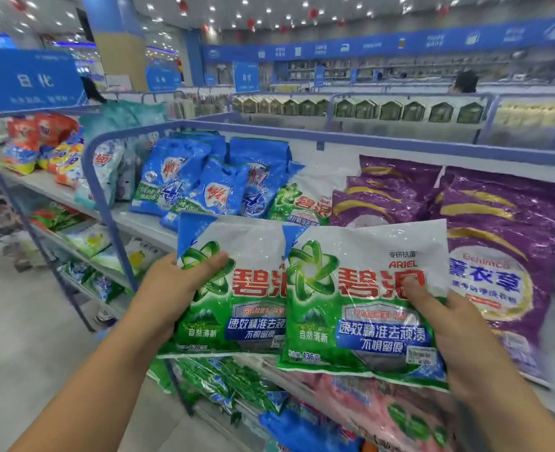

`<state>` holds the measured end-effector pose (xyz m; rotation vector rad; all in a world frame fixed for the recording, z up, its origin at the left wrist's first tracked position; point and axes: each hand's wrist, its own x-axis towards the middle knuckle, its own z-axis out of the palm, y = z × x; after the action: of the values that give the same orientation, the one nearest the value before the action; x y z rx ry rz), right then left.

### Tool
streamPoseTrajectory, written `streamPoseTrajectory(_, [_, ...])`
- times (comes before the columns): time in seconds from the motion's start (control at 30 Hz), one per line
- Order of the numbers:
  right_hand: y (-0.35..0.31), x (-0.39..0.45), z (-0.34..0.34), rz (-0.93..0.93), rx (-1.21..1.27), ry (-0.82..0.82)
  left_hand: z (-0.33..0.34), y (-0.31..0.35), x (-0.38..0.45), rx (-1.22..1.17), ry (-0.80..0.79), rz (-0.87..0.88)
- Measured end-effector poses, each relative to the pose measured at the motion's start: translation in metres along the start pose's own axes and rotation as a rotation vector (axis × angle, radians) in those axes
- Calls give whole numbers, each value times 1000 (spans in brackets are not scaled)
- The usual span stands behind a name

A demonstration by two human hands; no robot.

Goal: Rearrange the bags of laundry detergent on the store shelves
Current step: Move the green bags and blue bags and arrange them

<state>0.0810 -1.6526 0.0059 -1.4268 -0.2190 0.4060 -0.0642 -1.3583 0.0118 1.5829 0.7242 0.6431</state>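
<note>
I hold two green and white Ariel detergent bags side by side in front of the top shelf. My left hand (175,288) grips the left bag (247,308) at its left edge, thumb on the front. My right hand (445,318) grips the right bag (364,308) at its right edge; this bag overlaps the left one. A third Ariel bag (302,200) leans on the top shelf (139,220) behind them, between blue bags (185,177) and purple bags (485,230).
Red, yellow and white bags (51,148) fill the shelf section to the left. Lower shelves hold green bags (224,380), pink bags (367,406) and others. A blue metal rail (302,133) frames the shelf top. Grey floor (25,321) lies at the left. A person (463,81) stands far back.
</note>
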Motion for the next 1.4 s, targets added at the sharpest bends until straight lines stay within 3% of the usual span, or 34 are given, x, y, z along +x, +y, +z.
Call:
streamPoseTrajectory(0.27, [-27,45,28,-58,72,182,35,38,140,-105,-117,5])
streamPoseTrajectory(0.47, [-24,71,73,-72,118,401,96,24,254,-89,-346,-15])
streamPoseTrajectory(0.6, [-18,90,109,-83,60,506,135,0,295,121,-322,96])
streamPoseTrajectory(0.73, [-10,111,150,-101,32,493,141,-8,297,235,-277,158])
streamPoseTrajectory(0.83, [-4,127,176,-91,54,444,136,-14,311,147,-386,78])
streamPoseTrajectory(0.93, [5,149,194,-98,23,457,121,-9,334,-35,-614,-138])
streamPoseTrajectory(1.0, [15,170,203,-158,-205,542,108,-3,338,-159,-645,-199])
streamPoseTrajectory(1.07, [29,189,211,-236,-519,665,93,4,327,-23,-629,-128])
streamPoseTrajectory(1.13, [43,201,218,-318,-652,759,82,0,306,224,-629,1])
streamPoseTrajectory(1.3, [49,204,221,-320,-545,815,65,-28,290,421,-712,282])
streamPoseTrajectory(1.37, [46,194,219,-323,-842,835,60,-28,291,437,-671,363])
streamPoseTrajectory(1.4, [46,188,219,-355,-1042,805,58,-27,287,495,-600,505])
